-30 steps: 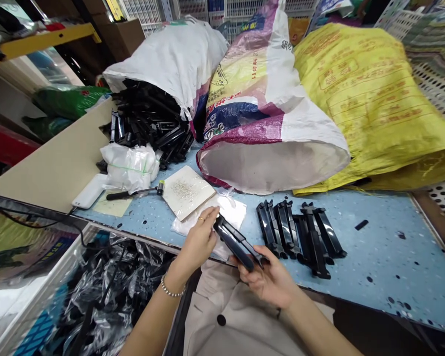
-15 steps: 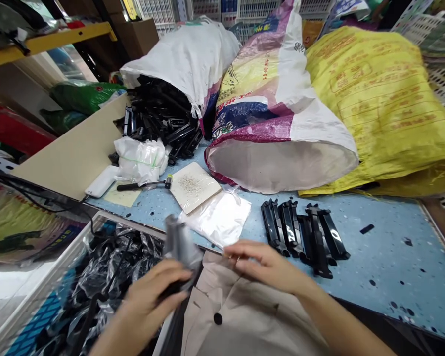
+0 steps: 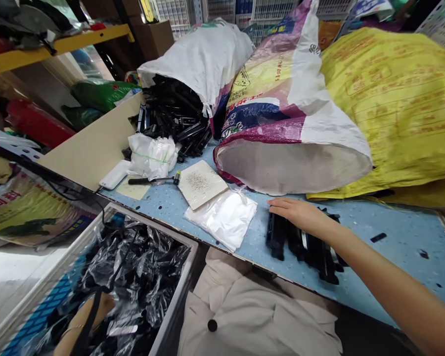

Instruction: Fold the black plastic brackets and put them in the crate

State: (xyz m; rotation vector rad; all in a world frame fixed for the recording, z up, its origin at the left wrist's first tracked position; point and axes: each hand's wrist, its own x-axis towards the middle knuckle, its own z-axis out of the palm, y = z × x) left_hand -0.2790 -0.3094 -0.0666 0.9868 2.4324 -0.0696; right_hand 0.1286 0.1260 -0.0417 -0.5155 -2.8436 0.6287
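At the near left, the left hand (image 3: 106, 304) is down in a pale-rimmed crate (image 3: 191, 252), among black parts in clear wrapping (image 3: 159, 257). A dark strap (image 3: 93, 311) crosses in front of it and its fingers are hidden, so I cannot tell whether it holds anything. Half a second ago this hand was above the crate's edge with a dark piece, blurred by motion; that piece is no longer in plain sight, so it has probably been laid among the wrapped ones.

Beside the crate is the person's beige clothing (image 3: 222, 296). Beyond it, on the blue table (image 3: 396, 262), the right hand (image 3: 300, 215) has shifted from over the lap to the row of black parts (image 3: 276, 240). It lies palm down across their far ends, fingers together and stretched out, the thumb out of sight; whether it grips one I cannot tell. The work seems to stand between one piece and another.

Left of the row lie flat clear bags (image 3: 233, 217), partly under a square board (image 3: 187, 195) scattered with small bits. Further left are a small hammer (image 3: 155, 181) and a tied white bundle (image 3: 154, 155). Behind them, more black parts (image 3: 174, 109) spill from a white sack (image 3: 196, 54), beside a printed sack (image 3: 330, 123) and a yellow sack (image 3: 389, 109).
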